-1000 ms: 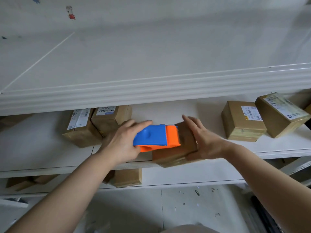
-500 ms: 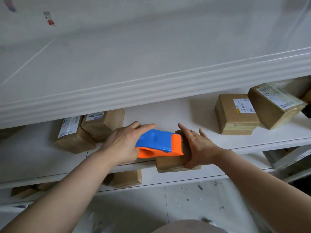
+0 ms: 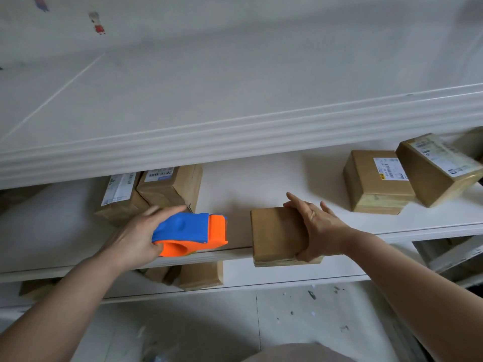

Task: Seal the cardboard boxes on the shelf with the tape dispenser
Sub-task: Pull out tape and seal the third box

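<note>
Now the left hand (image 3: pixel 136 239) grips the blue and orange tape dispenser (image 3: pixel 190 233), with fingers over its blue top and the thumb by the orange part below. The dispenser is at the front edge of the middle shelf (image 3: pixel 235 253), and its orange end points at the plain box (image 3: pixel 274 233). A strip of bare shelf lies between them, so they do not touch.

The right hand (image 3: pixel 321 231) holds the right side of the plain box, fingers spread on top and thumb tucked under the front corner. This box sticks out a bit past the shelf edge.

Two label boxes (image 3: pixel 167 189) lean together just behind the left hand. Two more boxes (image 3: pixel 373 184) sit well apart to the right, with open shelf in between. The top shelf lip (image 3: pixel 235 137) hangs over the back of the shelf. One more box (image 3: pixel 201 275) sits on the lower shelf under the dispenser.
</note>
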`<state>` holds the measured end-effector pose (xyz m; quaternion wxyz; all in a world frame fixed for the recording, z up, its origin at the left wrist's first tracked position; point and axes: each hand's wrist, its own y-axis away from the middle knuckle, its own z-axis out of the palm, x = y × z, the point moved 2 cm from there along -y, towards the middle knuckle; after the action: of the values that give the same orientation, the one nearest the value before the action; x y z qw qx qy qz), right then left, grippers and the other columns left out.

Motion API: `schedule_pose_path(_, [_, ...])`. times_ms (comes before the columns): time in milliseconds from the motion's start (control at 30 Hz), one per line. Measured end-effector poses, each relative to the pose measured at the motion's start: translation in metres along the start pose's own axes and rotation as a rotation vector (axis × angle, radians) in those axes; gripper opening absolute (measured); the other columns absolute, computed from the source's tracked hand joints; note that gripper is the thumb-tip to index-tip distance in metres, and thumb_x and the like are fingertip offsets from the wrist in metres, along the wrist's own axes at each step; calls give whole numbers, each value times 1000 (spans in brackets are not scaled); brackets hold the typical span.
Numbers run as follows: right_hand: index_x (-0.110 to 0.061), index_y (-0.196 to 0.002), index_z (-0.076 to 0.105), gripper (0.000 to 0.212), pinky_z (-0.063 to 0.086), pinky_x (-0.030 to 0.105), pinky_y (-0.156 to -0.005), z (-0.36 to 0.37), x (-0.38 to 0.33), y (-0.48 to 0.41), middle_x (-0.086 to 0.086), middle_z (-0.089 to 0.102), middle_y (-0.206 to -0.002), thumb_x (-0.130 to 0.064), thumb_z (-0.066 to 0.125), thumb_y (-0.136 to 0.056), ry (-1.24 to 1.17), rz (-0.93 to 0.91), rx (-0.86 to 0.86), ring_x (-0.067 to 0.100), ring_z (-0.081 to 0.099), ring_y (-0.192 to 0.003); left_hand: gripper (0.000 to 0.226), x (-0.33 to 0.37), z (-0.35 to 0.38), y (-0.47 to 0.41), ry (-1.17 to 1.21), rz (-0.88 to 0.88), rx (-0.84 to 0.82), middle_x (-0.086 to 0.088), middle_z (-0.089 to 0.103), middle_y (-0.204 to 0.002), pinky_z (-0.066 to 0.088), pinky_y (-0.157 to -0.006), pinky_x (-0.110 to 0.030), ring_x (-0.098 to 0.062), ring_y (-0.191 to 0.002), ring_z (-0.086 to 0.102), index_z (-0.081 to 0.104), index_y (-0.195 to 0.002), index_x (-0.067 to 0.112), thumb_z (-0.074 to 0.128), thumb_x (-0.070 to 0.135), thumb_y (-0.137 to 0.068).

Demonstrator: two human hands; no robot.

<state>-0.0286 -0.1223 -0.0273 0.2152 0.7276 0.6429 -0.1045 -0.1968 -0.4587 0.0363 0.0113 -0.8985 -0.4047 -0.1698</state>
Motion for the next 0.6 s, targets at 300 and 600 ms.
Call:
schedule_pose_path(300, [-28,-149,-18,132,-3,43,-119,1,-5,2,-9,10,-158,-46,78,-60,46,1,-1,7,1,-146,90,13,27,-14,-122,-10,-74,24,35,-104,48,-57,-32,-14,-83,51,27,-137,55,52,1,-69])
schedule_pose_path(600, [-17,-150,-19,132,-21,48,-112,29,-55,-9,3,-25,-157,-90,46,-61,417,-218,12,23,-33,-141,83,38,51,-28,-61,3,-75,7,43,-111,45,-69,-26,-17,-96,52,32,-143,42,56,2,-74])
